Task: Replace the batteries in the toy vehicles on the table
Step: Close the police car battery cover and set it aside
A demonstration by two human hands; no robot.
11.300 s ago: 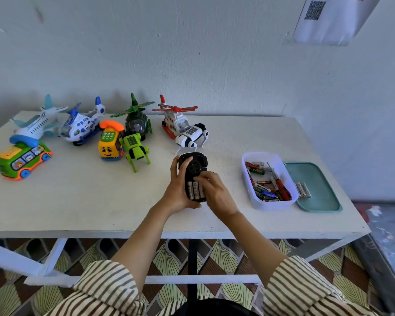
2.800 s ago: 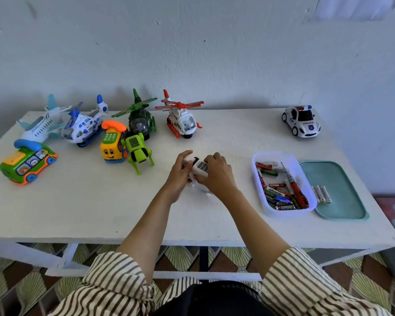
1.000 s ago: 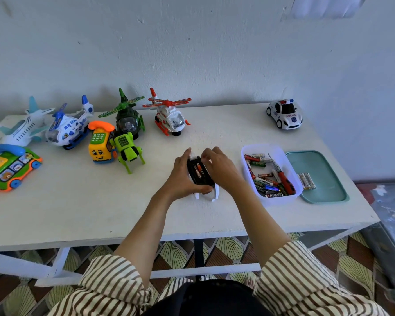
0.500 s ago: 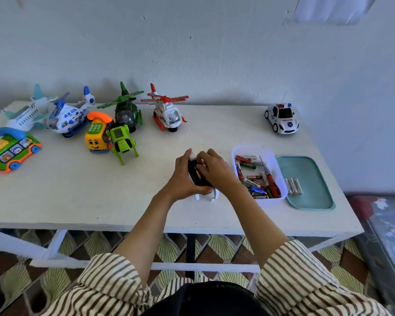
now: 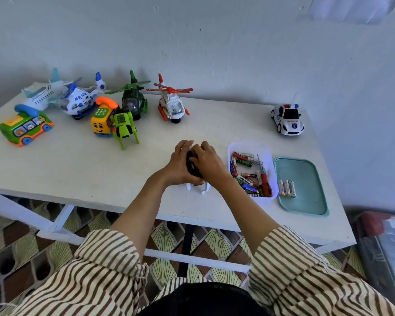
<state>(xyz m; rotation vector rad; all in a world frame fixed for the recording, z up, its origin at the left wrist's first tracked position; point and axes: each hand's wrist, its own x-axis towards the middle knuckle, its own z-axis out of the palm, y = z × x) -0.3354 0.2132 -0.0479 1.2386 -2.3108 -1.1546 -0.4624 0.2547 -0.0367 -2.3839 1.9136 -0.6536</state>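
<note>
A small white robot-dog toy (image 5: 193,171) lies belly-up near the table's front edge, its black underside mostly covered by my hands and two white legs poking out below. My left hand (image 5: 180,165) grips its left side. My right hand (image 5: 209,164) covers its right side, fingers pressed on the battery bay, which is hidden. A clear tub (image 5: 269,156) of mixed batteries and a red screwdriver (image 5: 265,179) sits just right of my hands. Three white batteries (image 5: 287,188) lie on a teal tray (image 5: 306,201).
Toys line the back left: a green bus phone (image 5: 24,127), a white plane (image 5: 43,94), a blue-white helicopter (image 5: 80,101), a yellow phone car (image 5: 102,122), a green robot dog (image 5: 123,126), a green helicopter (image 5: 132,101) and a red-white helicopter (image 5: 171,106). A police car (image 5: 287,119) stands back right.
The police car now stands at the back right and I hold the white robot dog instead. Over the last second my right hand closed over its open battery bay, hiding the batteries.
</note>
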